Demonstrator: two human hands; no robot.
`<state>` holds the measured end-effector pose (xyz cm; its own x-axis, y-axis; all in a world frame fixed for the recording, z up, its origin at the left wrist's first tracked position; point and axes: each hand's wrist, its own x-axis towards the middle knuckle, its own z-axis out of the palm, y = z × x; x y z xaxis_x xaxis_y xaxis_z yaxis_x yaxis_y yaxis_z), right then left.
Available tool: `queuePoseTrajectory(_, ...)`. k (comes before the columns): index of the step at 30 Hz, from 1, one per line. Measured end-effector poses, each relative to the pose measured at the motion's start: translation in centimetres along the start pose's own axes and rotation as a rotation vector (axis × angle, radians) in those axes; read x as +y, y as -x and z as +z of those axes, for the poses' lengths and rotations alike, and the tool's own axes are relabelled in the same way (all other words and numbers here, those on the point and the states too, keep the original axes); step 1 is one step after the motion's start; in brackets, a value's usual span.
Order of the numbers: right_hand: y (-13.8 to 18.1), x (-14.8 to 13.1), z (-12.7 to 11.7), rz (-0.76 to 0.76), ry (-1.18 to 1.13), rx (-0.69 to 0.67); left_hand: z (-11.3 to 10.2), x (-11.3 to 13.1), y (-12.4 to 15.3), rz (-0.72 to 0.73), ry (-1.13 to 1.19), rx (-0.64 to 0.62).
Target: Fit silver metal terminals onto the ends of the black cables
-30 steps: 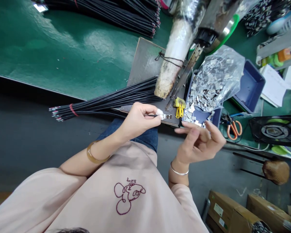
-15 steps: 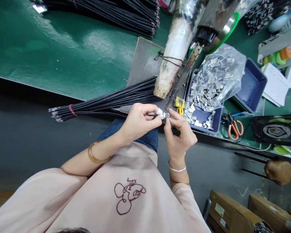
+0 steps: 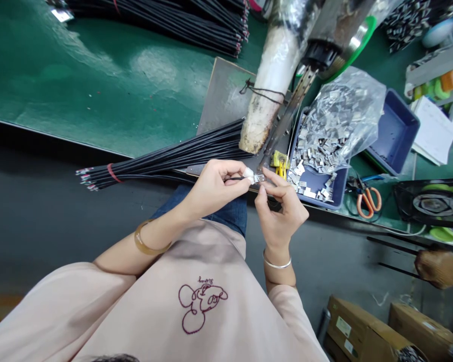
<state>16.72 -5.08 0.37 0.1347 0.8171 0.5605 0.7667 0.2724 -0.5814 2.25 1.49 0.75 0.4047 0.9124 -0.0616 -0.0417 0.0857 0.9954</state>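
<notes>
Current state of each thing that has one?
Left hand: pinching black cable
Right hand: fingertips at metal connector, grip unclear
Nearer cable bundle: tied by red band
Back cable bundle: banded too
Near blue tray: holding metal pieces
Soldering iron: whether hot, cannot tell

Fingers point(image 3: 274, 176) partly hide the metal connector point(image 3: 258, 178); the upper cable bundle point(image 3: 166, 22) is cut off above.

Left forearm point(image 3: 115, 256) slants across the front, wrist nearly straight | left hand point(image 3: 216, 188) pinched firmly, fingers curled | right forearm point(image 3: 282, 279) stands steeper, wrist upright | right hand point(image 3: 281, 216) in a looser pinch, thumb opposite bent forefinger | fingertips of both near each other
</notes>
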Motion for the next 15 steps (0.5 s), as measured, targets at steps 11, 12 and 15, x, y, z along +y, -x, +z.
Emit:
queuePoseTrajectory(11,-0.18,-0.01,-0.01,-0.049,0.007,0.000,0.43,0.45,0.16,0.023,-0.064,0.081)
queuePoseTrajectory(12,-0.20,0.02,0.03,-0.050,0.011,0.000,0.45,0.47,0.13,0.024,-0.065,0.082)
queuePoseTrajectory(15,-0.28,0.06,0.18,-0.038,0.041,-0.003,0.49,0.45,-0.05,0.028,-0.053,0.092)
